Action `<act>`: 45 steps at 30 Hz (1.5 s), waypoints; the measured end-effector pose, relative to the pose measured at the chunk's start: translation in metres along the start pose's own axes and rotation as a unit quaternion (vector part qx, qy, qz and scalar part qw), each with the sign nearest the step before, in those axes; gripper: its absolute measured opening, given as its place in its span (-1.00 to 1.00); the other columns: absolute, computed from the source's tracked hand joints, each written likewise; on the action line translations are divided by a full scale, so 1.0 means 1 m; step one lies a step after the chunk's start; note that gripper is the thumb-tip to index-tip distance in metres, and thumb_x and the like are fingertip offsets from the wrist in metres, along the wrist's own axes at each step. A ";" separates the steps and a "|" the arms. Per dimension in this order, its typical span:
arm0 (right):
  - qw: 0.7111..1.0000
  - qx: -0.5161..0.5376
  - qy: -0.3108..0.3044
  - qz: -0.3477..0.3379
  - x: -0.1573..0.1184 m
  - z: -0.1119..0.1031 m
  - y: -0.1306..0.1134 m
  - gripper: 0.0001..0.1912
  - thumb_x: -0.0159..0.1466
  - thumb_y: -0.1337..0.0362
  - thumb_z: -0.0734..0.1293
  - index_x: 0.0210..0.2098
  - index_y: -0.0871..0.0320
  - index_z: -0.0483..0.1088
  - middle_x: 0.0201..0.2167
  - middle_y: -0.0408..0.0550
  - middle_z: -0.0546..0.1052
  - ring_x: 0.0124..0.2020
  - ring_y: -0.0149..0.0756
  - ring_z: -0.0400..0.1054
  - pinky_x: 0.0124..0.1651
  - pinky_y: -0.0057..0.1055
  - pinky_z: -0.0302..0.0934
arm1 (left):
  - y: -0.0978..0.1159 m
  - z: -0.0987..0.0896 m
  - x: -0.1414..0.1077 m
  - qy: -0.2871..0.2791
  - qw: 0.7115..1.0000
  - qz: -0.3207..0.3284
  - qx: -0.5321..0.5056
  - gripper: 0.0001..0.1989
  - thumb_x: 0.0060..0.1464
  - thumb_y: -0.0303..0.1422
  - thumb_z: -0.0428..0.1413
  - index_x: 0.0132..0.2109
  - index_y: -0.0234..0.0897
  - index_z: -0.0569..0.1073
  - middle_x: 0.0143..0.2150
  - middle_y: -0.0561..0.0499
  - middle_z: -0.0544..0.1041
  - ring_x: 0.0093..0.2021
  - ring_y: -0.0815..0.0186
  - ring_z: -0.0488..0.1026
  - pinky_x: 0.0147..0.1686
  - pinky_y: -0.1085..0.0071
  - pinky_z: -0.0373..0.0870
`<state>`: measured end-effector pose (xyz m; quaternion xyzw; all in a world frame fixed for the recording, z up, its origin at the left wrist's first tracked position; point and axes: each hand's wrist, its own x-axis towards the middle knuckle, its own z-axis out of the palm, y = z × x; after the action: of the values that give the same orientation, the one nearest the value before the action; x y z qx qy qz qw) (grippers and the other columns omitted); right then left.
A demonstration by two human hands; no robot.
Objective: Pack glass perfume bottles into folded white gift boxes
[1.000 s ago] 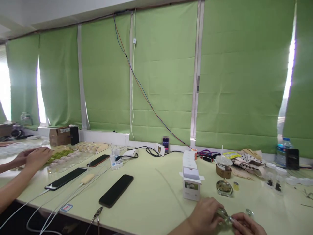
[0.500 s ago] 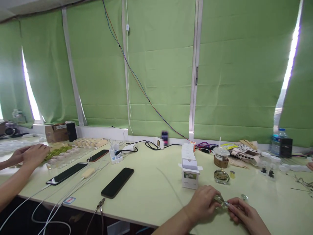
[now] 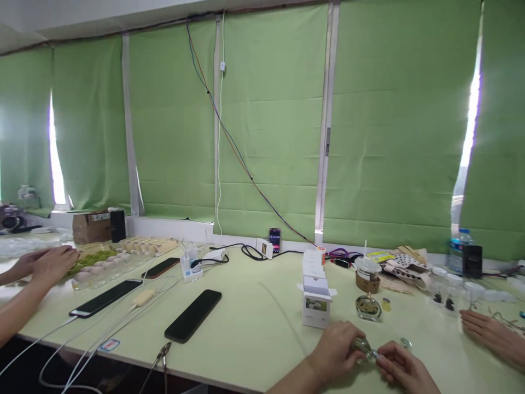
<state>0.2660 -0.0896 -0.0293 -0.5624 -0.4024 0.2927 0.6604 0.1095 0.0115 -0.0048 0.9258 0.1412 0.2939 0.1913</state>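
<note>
Near the table's front edge, right of centre, my left hand (image 3: 338, 347) is closed round a small clear glass bottle (image 3: 361, 346) lying on its side. My right hand (image 3: 401, 365) pinches the bottle's narrow silvery neck end; the fine part between those fingertips is too small to make out. Just beyond my right hand a small round clear piece (image 3: 406, 343) lies on the table. A round glass bottle (image 3: 368, 307) with dark contents stands farther back, beside a small yellow cap (image 3: 386, 304). An open white box (image 3: 316, 309) heads a row of white boxes left of them.
On the pale table (image 3: 254, 323) lie a black phone (image 3: 193, 316), other phones, cables and pliers (image 3: 161, 355). A cup (image 3: 367, 273) and clear jars (image 3: 450, 293) stand at the right. Other people's hands rest at the left (image 3: 55, 262) and right edges.
The view has tilted up slightly, so the table sits lower. Another person's hand has come further in at the right. My hands keep hold of the bottle.
</note>
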 end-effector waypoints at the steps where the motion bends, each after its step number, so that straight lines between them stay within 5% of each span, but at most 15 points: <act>1: 1.000 -0.003 0.001 -0.002 0.000 0.000 0.000 -0.63 -0.16 0.00 0.49 -0.57 0.16 0.42 -0.69 -0.19 0.41 -0.64 -0.41 0.27 -0.58 -0.53 0.14 | 0.000 0.000 -0.001 0.004 1.000 -0.003 -0.005 -0.69 0.03 -0.39 0.18 -0.04 -0.19 0.37 -0.14 -0.02 0.50 -0.13 0.23 0.39 -0.11 0.41 0.26; 14: 0.997 0.038 -0.034 0.052 0.011 0.004 -0.003 -0.62 -0.22 0.05 0.52 -0.55 0.18 0.41 -0.64 -0.20 0.42 -0.61 -0.39 0.34 -0.53 -0.50 0.20 | 0.001 -0.005 -0.001 0.024 0.997 -0.046 -0.049 -0.70 -0.02 -0.48 0.15 -0.08 -0.22 0.39 -0.17 0.01 0.49 -0.17 0.27 0.39 -0.14 0.44 0.25; 19: 0.999 0.020 -0.046 0.021 0.021 0.008 -0.002 -0.65 -0.17 0.05 0.50 -0.56 0.19 0.42 -0.72 -0.19 0.42 -0.68 -0.43 0.26 -0.61 -0.52 0.11 | 0.000 -0.006 0.002 0.033 0.993 -0.087 -0.069 -0.71 -0.02 -0.50 0.11 -0.10 -0.24 0.38 -0.17 0.02 0.48 -0.17 0.28 0.38 -0.16 0.45 0.24; 24: 0.999 0.031 -0.030 -0.007 0.021 0.004 0.004 -0.65 -0.18 0.08 0.52 -0.54 0.18 0.44 -0.67 -0.20 0.44 -0.63 -0.41 0.32 -0.57 -0.52 0.15 | 0.000 -0.007 0.002 0.034 0.992 -0.083 -0.091 -0.71 -0.04 -0.52 0.11 -0.11 -0.23 0.40 -0.16 0.02 0.48 -0.15 0.28 0.37 -0.14 0.45 0.23; 45: 0.992 -0.072 -0.086 0.064 0.021 0.004 -0.002 -0.52 -0.11 -0.15 0.39 -0.65 0.17 0.33 -0.76 -0.15 0.44 -0.82 -0.46 0.26 -0.75 -0.58 0.03 | 0.004 -0.011 0.002 0.038 0.990 -0.082 -0.109 -0.75 -0.05 -0.47 0.18 -0.15 -0.24 0.44 -0.20 0.03 0.49 -0.18 0.29 0.38 -0.16 0.45 0.23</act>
<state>0.2733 -0.0708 -0.0226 -0.6061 -0.4407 0.3519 0.5609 0.1053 0.0115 0.0059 0.8730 0.1907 0.3258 0.3089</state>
